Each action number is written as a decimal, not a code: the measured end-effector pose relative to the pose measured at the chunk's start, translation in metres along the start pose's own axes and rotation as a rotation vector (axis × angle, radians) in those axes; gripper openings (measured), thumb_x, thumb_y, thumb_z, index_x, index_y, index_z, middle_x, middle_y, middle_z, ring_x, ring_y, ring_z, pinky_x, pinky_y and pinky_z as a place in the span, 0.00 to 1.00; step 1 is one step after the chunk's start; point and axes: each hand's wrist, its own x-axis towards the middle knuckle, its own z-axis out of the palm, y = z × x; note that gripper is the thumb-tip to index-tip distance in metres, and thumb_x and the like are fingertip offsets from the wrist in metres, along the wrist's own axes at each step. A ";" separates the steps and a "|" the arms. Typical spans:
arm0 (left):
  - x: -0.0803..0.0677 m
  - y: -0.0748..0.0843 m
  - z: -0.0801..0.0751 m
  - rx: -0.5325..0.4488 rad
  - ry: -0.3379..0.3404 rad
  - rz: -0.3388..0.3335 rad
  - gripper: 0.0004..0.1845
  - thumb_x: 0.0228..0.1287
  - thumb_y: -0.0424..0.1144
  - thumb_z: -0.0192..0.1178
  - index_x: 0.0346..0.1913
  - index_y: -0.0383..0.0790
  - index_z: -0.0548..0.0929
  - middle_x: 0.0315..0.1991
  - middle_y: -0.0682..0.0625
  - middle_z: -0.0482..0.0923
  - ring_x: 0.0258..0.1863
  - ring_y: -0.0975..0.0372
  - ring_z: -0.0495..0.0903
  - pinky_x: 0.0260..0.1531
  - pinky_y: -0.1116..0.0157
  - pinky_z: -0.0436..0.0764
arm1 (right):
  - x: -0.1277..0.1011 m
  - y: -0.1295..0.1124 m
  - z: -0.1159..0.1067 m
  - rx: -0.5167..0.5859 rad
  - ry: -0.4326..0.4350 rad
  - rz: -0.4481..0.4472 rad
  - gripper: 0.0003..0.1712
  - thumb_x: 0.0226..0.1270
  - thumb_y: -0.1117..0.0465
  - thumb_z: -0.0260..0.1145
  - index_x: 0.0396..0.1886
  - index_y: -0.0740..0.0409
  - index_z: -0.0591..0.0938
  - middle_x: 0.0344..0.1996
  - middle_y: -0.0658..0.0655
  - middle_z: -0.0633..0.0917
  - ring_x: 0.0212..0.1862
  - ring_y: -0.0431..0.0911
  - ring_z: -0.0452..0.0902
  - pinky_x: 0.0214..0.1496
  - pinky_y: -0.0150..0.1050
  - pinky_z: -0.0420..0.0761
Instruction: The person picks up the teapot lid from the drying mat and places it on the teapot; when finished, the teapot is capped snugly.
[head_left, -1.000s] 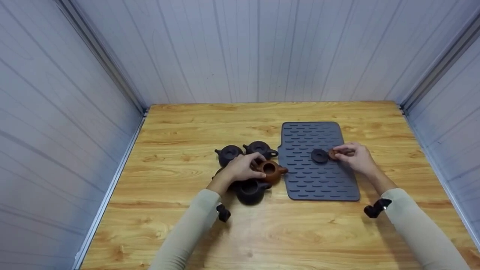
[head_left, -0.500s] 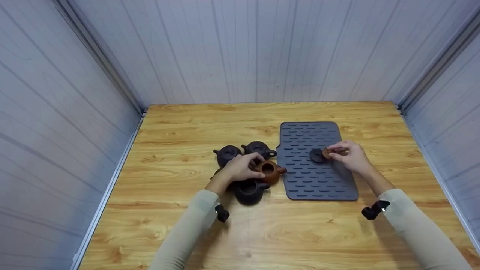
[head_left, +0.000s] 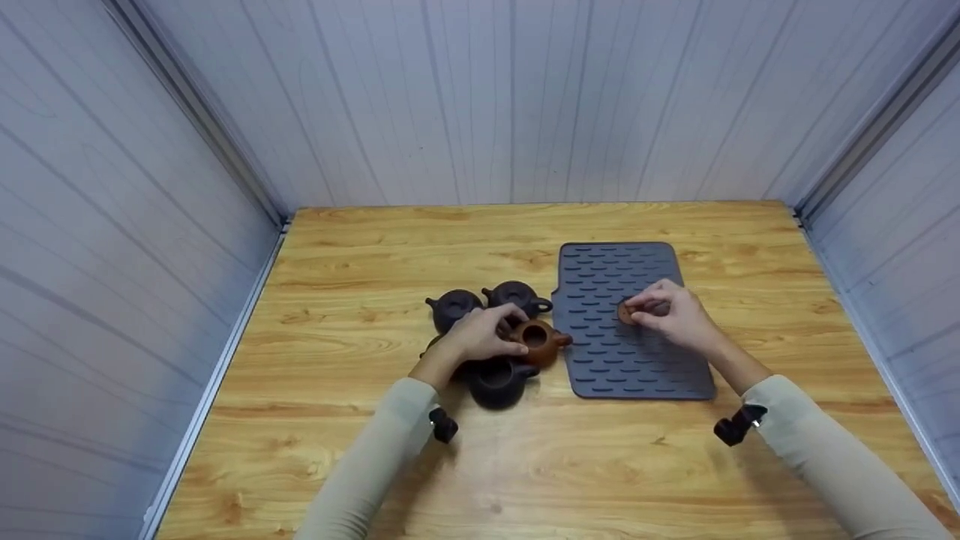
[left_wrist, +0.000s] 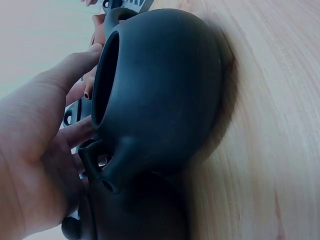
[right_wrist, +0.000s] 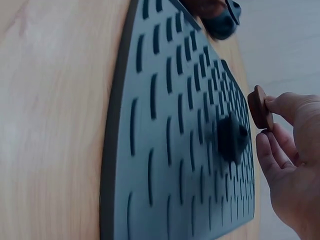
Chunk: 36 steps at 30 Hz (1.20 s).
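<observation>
Between my right hand's (head_left: 679, 319) thumb and fingertips is a small round reddish-brown teapot lid (head_left: 624, 313). It is tilted and held up off the grey mat; in the right wrist view a dark lid (right_wrist: 232, 139) lies on the mat just under it. My left hand (head_left: 482, 336) holds a reddish-brown teapot (head_left: 547, 354) without its lid, thumb at the near side and fingers at the far side. A lidless black teapot (left_wrist: 165, 90) stands close by, below the left palm, and fills much of the left wrist view.
Two dark teapots (head_left: 454, 309) stand behind the left hand. Another dark teapot (left_wrist: 142, 212) is mostly hidden under that hand. The grey ridged mat (head_left: 645, 379) lies right of the cluster on the wooden table (head_left: 570, 465), with pale panel walls around.
My right hand has carried the brown lid leftward across the mat until it covers the dark lid in the head view. The left hand stays on the brown teapot.
</observation>
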 end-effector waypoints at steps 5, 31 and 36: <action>0.000 -0.001 0.000 -0.006 0.001 0.012 0.28 0.58 0.58 0.72 0.61 0.61 0.77 0.53 0.51 0.86 0.57 0.55 0.82 0.60 0.51 0.77 | 0.002 -0.014 0.012 0.026 -0.034 -0.027 0.10 0.64 0.60 0.74 0.45 0.51 0.90 0.44 0.56 0.81 0.46 0.46 0.78 0.47 0.28 0.80; 0.004 0.001 0.003 0.004 0.019 0.032 0.29 0.58 0.59 0.72 0.62 0.59 0.78 0.52 0.51 0.87 0.53 0.57 0.85 0.56 0.53 0.80 | 0.024 -0.074 0.065 0.123 -0.161 -0.170 0.09 0.65 0.58 0.74 0.44 0.47 0.90 0.44 0.53 0.81 0.41 0.43 0.81 0.46 0.33 0.83; 0.004 0.002 0.002 0.013 0.020 0.046 0.29 0.59 0.59 0.71 0.62 0.59 0.78 0.52 0.51 0.87 0.53 0.56 0.85 0.55 0.54 0.80 | 0.026 -0.079 0.073 0.160 -0.184 -0.204 0.10 0.65 0.58 0.73 0.46 0.50 0.90 0.45 0.56 0.81 0.44 0.47 0.82 0.49 0.39 0.85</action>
